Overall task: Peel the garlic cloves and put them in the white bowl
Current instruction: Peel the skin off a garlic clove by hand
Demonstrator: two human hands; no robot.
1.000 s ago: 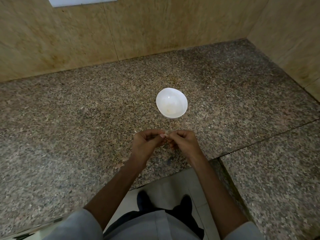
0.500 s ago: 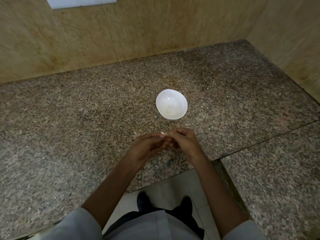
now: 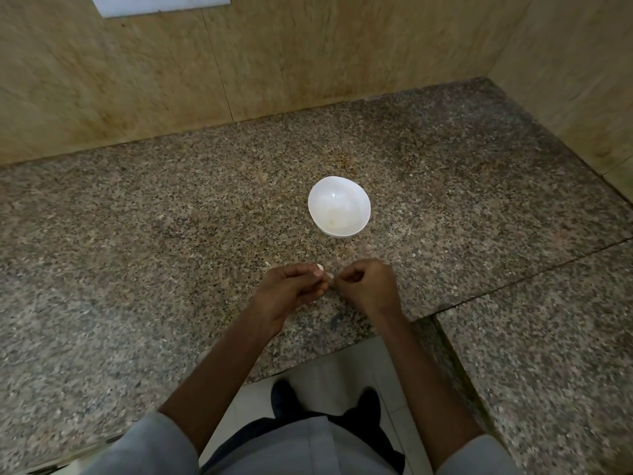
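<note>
Pinching a small pale garlic clove (image 3: pixel 320 267) between thumb and fingertip of the left hand (image 3: pixel 291 291), low over the table (image 3: pixel 137 234) near its front edge. Curling the fingers of the right hand (image 3: pixel 368 286) just beside it, knuckles up, tips turned toward the clove; cannot tell whether gripping a scrap of skin. Beyond both hands, toward the table's middle and apart from them: the white bowl (image 3: pixel 339 207), upright, with faint pale bits inside, too blurred to name. Across the table's right side, a dark seam (image 3: pixel 513 282). Behind the back edge, tan wall tiles (image 3: pixel 308 63) with a white sheet (image 3: pixel 161 3) at top left. Below the front edge, pale floor (image 3: pixel 329 371) and two dark shoes (image 3: pixel 283 397).
</note>
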